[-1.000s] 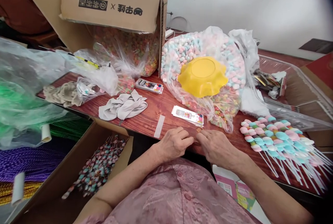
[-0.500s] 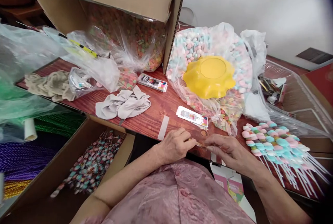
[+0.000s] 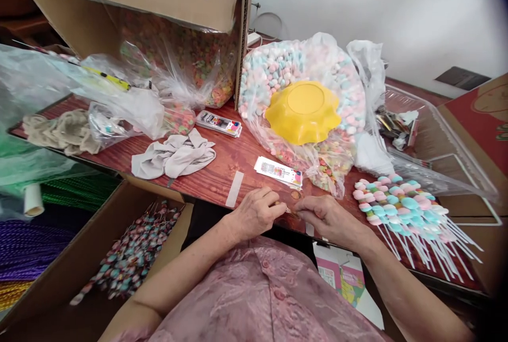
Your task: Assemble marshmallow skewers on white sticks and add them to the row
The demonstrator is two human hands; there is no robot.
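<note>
My left hand (image 3: 254,214) and my right hand (image 3: 327,217) meet at the near edge of the red-brown wooden table (image 3: 222,172). Both pinch a small thin piece (image 3: 286,210) between their fingertips; I cannot make out what it is. A small brown round piece (image 3: 295,195) lies on the table just beyond the fingers. Behind it lies a stack of printed cards (image 3: 278,171). A pile of pastel marshmallow skewers (image 3: 400,206) with white sticks lies to the right of my right hand.
A yellow bowl (image 3: 303,111) sits upside down on a clear bag of pastel candies (image 3: 273,72). A cardboard box (image 3: 159,8) of coloured sweets stands at the back left. Grey cloth (image 3: 174,155), a paint set (image 3: 219,123), plastic bags and a floor box of wrapped skewers (image 3: 130,254) lie around.
My hands stayed together at the table edge, still pinching the small piece. The view tilted down and shifted slightly.
</note>
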